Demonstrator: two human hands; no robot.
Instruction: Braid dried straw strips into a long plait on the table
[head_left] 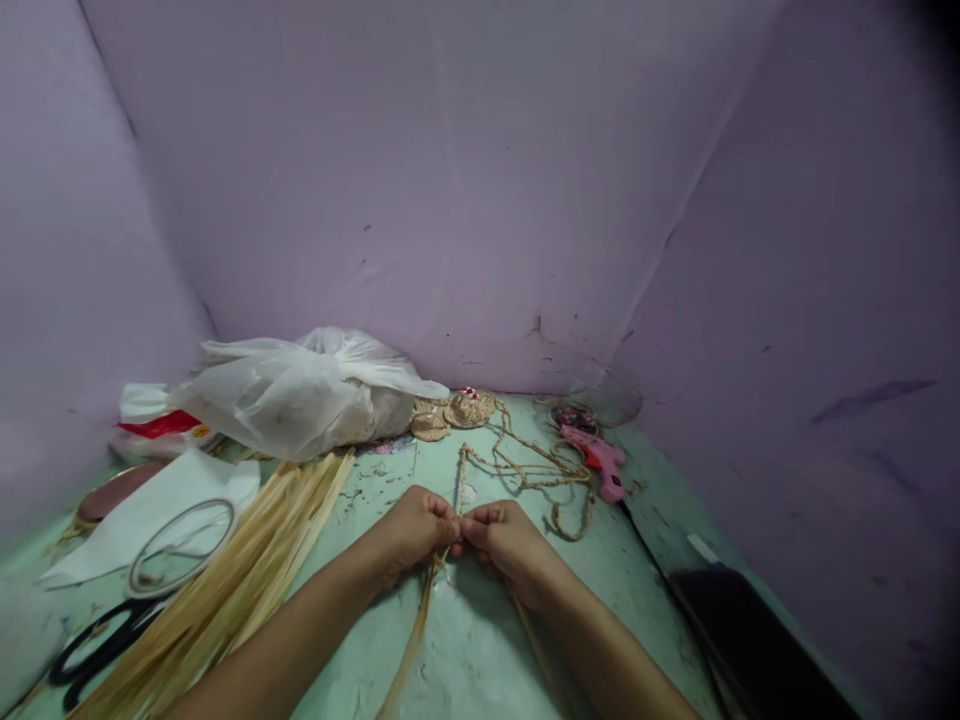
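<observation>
My left hand (421,528) and my right hand (504,540) meet at the middle of the green surface, fingertips pinched together on a thin braid of straw-coloured fibre (463,480). From the pinch the braid runs away from me, then bends right into a loose, looping braided cord (525,470). Two loose fibre strands come back toward me: a left strand (412,640) below my left hand, and a right strand (531,632) partly behind my right forearm. The exact crossing of strands is hidden by my fingers.
At left lie a bundle of flat dry strips (232,580), black-handled scissors (105,640), a pale hoop (180,545) and white paper (142,520). Behind stand a white plastic bag (300,395) and woven discs (469,408). At right are a pink glue gun (600,460) and a dark flat object (750,640).
</observation>
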